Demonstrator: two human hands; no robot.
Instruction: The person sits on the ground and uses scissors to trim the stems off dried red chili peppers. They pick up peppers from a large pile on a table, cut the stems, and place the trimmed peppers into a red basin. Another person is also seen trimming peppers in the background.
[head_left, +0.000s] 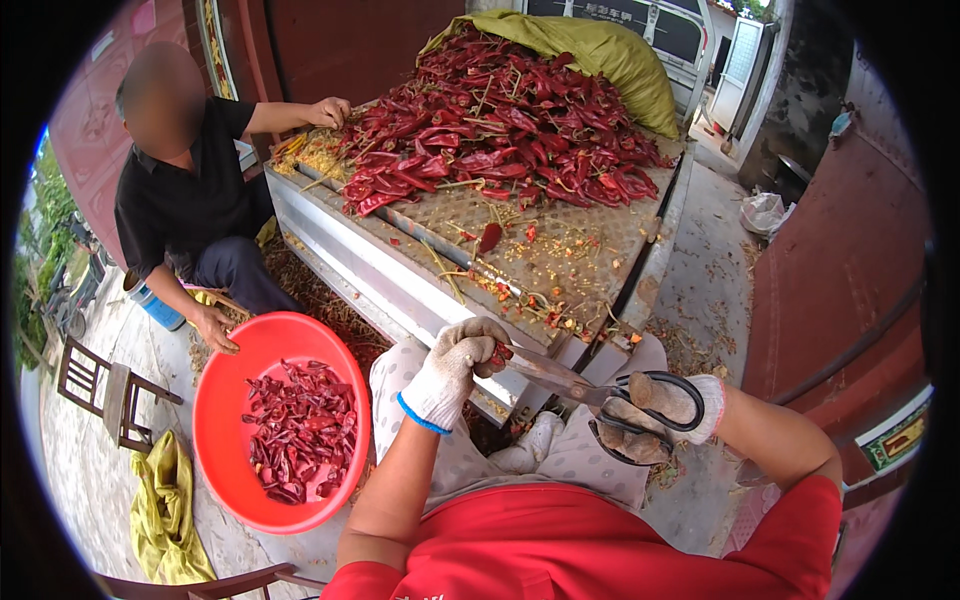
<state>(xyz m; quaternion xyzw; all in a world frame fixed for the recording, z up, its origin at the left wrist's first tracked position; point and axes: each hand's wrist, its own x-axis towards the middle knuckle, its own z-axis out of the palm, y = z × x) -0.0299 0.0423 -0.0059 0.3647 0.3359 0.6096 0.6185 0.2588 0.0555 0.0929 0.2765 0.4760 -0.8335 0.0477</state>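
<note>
In a knit work glove with a blue cuff, my left hand (459, 364) pinches a red chili pepper (502, 352), mostly hidden by the fingers. My gloved right hand (652, 420) grips the black looped handles of a pair of scissors (559, 379). The blades point left, with their tips at the pepper and my left fingers. Both hands are over my lap, before the edge of a truck bed (592, 255). A large heap of dried red chili peppers (517, 127) lies on the bed. To my left, a red plastic basin (217, 420) holds cut peppers (304, 427).
Another person (187, 195) sits at left, one hand on the truck bed, the other at the basin's rim. A yellow-green woven sack (622, 64) lies behind the heap; another sack (169, 517) is on the floor. A small wooden chair (116, 397) and blue bucket (155, 304) stand left.
</note>
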